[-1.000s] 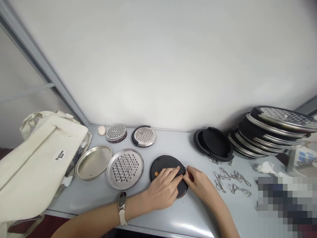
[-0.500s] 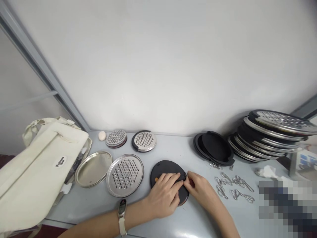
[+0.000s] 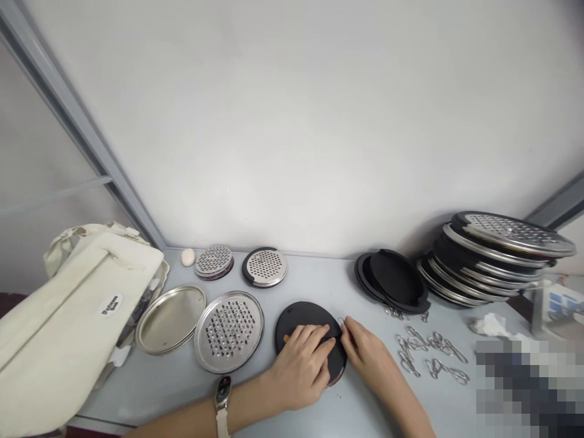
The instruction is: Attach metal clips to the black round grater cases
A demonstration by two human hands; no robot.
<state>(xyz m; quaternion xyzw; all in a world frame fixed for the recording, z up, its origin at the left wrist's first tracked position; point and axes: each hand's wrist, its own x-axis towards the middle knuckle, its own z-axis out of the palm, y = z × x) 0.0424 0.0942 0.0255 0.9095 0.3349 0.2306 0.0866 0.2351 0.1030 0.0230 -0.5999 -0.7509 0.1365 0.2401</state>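
Observation:
A round black grater cover (image 3: 305, 313) lies on the table in front of me, with a small orange spot on its face. My left hand (image 3: 302, 371) rests flat on top of it, fingers stretched toward its right edge. At that edge my right hand (image 3: 365, 347) is closed in a pinch on a thin metal wire clip (image 3: 340, 320), of which only a small loop shows above the fingertips. The rest of the clip is hidden by the fingers. Left of the cover lies a round metal grater plate (image 3: 229, 331).
Several loose wire clips (image 3: 431, 344) lie to the right. Behind them are black covers (image 3: 396, 280) and a leaning stack of graters (image 3: 493, 261). Plain metal discs (image 3: 171, 319), smaller graters (image 3: 264, 267), an egg-shaped object (image 3: 187, 257) and a cream bag (image 3: 86, 316) are leftward.
The view has tilted up slightly. My left hand stays on the cover; my right fingers have shifted a little at its edge, and the wire loop shows above them.

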